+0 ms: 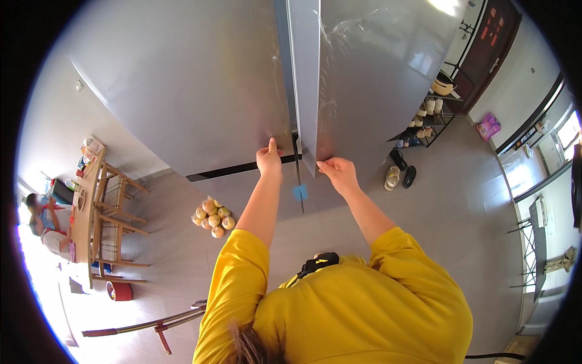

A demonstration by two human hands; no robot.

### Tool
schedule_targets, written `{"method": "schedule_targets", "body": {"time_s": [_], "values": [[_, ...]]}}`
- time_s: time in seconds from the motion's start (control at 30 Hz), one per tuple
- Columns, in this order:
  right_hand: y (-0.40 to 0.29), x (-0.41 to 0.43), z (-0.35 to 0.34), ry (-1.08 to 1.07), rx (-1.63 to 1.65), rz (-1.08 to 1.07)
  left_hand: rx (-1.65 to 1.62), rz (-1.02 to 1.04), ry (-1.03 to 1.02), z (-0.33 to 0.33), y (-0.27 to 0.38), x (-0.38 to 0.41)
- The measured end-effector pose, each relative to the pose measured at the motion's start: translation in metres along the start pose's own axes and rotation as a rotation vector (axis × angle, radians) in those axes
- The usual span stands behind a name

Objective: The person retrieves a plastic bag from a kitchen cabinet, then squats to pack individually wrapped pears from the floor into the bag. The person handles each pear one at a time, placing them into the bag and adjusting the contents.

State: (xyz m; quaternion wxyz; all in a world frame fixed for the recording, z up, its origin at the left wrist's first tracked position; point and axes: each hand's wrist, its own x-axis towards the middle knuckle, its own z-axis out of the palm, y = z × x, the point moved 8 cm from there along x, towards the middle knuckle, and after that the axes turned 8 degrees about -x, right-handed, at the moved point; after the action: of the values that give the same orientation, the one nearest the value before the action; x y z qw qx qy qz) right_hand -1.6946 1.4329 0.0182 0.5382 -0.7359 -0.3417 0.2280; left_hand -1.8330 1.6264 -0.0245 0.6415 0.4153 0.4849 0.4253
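Note:
A tall grey refrigerator stands right before me, with a left door (191,82) and a right door (368,77) side by side. The right door is ajar, its inner edge swung out towards me. My left hand (269,160) grips the lower right corner of the left door, thumb flat on the front and fingers curled at the dark slot (223,171) below. With thumb and fingers my right hand (340,174) holds the right door's bottom inner corner. Wrinkled clear film (328,91) clings along that door's edge. Blue tape (300,192) spans the seam between the lower fronts.
Round yellowish-brown produce (213,216) lies on the floor at left. Beyond are a wooden table (91,200), chairs (111,227) and seated people (50,223). A shoe rack (432,120), loose shoes (400,170) and a dark door (486,59) are at right. A long-handled metal frame (159,323) is behind left.

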Motion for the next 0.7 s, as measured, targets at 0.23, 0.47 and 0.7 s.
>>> {"method": "schedule_targets", "body": {"time_s": [0.23,0.47,0.7], "values": [[0.001,0.019,0.009,0.002,-0.103,-0.02,-0.067,-0.072,-0.063,0.005,0.005,-0.008],[0.008,0.056,0.03,0.051,0.059,-0.091,-0.47,-0.189,-0.188,-0.045,0.004,-0.048],[0.005,0.085,0.05,0.072,0.207,-0.219,-0.625,-0.259,-0.037,-0.134,-0.027,-0.083]]}}
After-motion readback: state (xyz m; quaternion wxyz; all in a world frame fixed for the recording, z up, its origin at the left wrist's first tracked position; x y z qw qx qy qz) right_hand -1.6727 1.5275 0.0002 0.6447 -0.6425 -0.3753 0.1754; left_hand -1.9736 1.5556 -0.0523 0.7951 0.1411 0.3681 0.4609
